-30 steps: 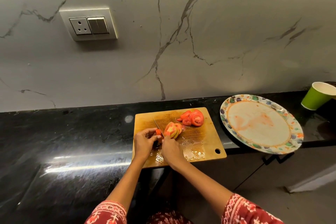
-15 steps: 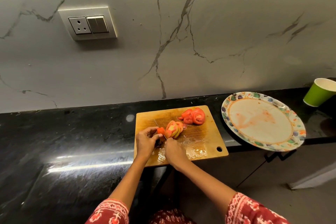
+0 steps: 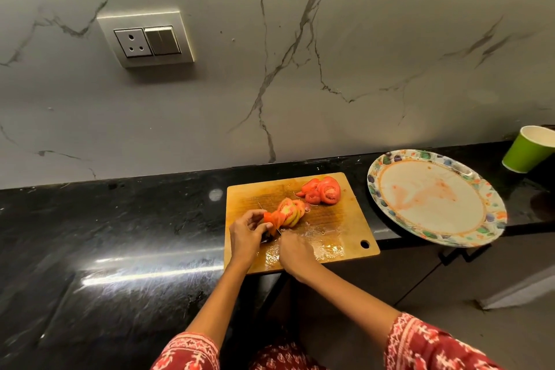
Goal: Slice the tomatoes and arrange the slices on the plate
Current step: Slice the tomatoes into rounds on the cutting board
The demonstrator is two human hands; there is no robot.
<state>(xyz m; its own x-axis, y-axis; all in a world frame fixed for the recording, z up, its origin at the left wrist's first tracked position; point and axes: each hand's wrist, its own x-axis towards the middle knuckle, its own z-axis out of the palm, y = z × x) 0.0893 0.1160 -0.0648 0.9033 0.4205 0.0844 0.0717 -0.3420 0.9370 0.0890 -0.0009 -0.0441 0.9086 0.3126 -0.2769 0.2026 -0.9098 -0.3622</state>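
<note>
No readable text, labels, brands or numbers are found anywhere (the plate (image 3: 387,186) rim carries only a coloured pattern; the switch plate (image 3: 146,39) is unmarked).

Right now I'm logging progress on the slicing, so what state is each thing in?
Tomato: mostly sliced, end held by left hand.
Slice pile: on board.
Plate: no slices, juice-stained.
Knife: held by right hand.
Cup: tilted.

On the counter (image 3: 120,234), the plate (image 3: 492,219) lies right of the cutting board (image 3: 345,225), the cup (image 3: 528,149) farther right, tomato slices (image 3: 322,191) on the board.
</note>
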